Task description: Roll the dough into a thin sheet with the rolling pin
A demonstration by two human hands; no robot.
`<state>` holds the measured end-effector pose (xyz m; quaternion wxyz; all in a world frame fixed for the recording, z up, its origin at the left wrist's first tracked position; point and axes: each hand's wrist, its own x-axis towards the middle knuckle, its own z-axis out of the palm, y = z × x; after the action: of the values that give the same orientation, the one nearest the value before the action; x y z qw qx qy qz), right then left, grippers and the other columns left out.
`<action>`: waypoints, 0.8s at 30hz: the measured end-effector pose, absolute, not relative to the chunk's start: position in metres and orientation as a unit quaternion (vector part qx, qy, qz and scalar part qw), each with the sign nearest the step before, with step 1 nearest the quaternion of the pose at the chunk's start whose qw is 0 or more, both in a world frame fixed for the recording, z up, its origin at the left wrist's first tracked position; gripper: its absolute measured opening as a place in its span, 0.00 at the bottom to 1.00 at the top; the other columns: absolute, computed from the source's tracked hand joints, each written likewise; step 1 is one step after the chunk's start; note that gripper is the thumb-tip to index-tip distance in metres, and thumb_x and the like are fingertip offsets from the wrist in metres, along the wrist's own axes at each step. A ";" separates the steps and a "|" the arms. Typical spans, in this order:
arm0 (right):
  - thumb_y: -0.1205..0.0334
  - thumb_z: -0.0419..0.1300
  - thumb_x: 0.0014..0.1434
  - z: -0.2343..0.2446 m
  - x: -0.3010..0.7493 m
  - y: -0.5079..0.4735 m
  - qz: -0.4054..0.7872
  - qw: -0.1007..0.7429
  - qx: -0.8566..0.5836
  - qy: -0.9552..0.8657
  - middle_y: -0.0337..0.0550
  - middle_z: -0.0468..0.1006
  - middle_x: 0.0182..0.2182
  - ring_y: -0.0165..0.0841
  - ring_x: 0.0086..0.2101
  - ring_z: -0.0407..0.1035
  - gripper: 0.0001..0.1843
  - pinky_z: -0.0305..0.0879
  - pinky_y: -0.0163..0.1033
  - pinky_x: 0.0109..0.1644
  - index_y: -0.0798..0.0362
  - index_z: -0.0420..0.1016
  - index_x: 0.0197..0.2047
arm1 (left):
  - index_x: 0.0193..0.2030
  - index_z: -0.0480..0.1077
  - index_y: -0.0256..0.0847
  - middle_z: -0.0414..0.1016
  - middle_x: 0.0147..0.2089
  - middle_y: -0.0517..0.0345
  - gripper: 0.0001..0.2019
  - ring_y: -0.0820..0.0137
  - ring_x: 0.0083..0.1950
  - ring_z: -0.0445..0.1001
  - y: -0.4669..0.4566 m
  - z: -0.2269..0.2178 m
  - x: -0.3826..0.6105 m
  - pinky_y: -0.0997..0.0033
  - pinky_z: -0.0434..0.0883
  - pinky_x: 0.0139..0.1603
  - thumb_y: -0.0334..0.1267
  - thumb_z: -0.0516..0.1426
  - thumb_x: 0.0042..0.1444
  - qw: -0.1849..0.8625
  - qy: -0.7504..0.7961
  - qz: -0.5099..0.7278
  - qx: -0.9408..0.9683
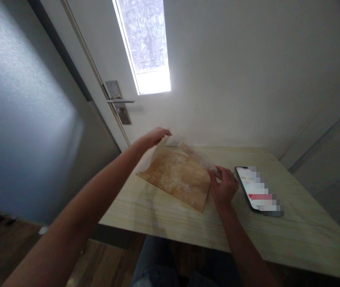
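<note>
A brown, paper-like flat piece [172,175] with whitish smears lies at a slant on the pale wooden table. My left hand [158,135] is at its far left corner, closed on a thin whitish translucent sheet [155,153] that lifts up off the brown piece. Along the far right edge runs a pale translucent strip [198,157], looking folded or bunched. The fingers of my right hand [224,184] pinch the near end of that strip, beside the brown piece's right corner. My right fingertips are partly hidden.
Right of my right hand, a phone [252,187] with a lit, partly blurred screen lies on the table [301,235]. Behind stands a white door with a metal handle [120,101] and a bright glass pane [146,44]. A grey panel [32,119] rises at the left.
</note>
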<state>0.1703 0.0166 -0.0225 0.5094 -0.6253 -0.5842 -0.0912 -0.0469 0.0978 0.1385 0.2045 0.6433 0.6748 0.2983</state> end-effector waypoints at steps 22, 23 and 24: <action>0.47 0.49 0.56 -0.026 0.166 0.020 -0.097 0.474 -0.638 -0.598 0.45 0.74 0.34 0.36 0.37 0.66 0.21 0.52 0.38 0.42 0.55 0.70 0.38 | 0.62 0.46 0.50 0.44 0.65 0.48 0.27 0.49 0.64 0.41 0.039 -0.010 -0.010 0.47 0.48 0.58 0.55 0.35 0.58 -0.031 0.512 0.063 0.856; 0.47 0.49 0.56 -0.026 0.165 0.020 -0.097 0.473 -0.638 -0.601 0.45 0.74 0.34 0.36 0.36 0.66 0.20 0.52 0.38 0.42 0.55 0.70 0.38 | 0.62 0.47 0.51 0.44 0.65 0.47 0.27 0.49 0.64 0.41 0.037 -0.010 -0.010 0.47 0.48 0.58 0.55 0.36 0.58 -0.032 0.507 0.063 0.859; 0.47 0.49 0.56 -0.026 0.165 0.020 -0.097 0.471 -0.636 -0.603 0.45 0.74 0.34 0.36 0.36 0.66 0.20 0.52 0.39 0.42 0.55 0.70 0.38 | 0.62 0.47 0.50 0.44 0.65 0.47 0.27 0.49 0.64 0.41 0.035 -0.010 -0.009 0.47 0.48 0.58 0.55 0.36 0.58 -0.033 0.503 0.063 0.861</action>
<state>0.1653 0.0198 -0.0260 0.4707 -0.6364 -0.6034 -0.0965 -0.0095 0.0345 -0.0104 -0.0326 0.8614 0.5030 0.0634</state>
